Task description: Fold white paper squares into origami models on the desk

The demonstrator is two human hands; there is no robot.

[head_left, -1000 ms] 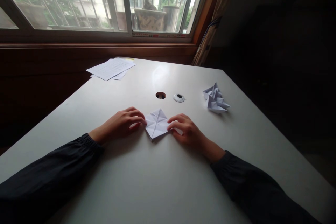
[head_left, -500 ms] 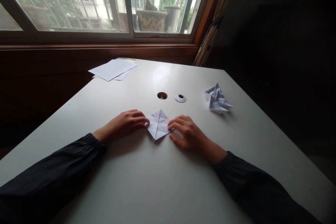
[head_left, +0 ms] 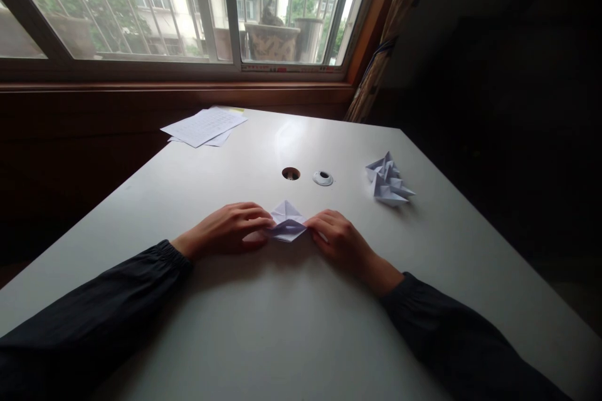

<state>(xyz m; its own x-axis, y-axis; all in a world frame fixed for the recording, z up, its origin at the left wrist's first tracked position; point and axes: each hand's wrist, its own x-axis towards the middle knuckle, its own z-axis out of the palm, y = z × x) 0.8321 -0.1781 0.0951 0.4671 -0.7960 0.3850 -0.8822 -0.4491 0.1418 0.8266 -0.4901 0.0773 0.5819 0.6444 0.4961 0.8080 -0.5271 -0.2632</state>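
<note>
A folded piece of white paper [head_left: 288, 225] lies between my hands on the white table [head_left: 263, 319]. Its far corner points away from me, while the near layer is bent up into a raised, partly opened fold. My left hand [head_left: 237, 225] pinches the paper's left corner between thumb and fingers. The right corner is gripped by the fingertips of my right hand [head_left: 336, 235]. Parts of both corners are hidden under the fingers.
Several folded white paper pieces [head_left: 389, 182] sit grouped at the right. Behind my hands are a round cable hole [head_left: 291, 173] and its loose cover [head_left: 323, 178]. Printed sheets [head_left: 204, 127] overlap at the far left edge, below a barred window [head_left: 155, 6].
The paper was a nearly flat diamond; its near part has now lifted and folded into a shallow boat-like shape. My fingers have closed on its two side corners.
</note>
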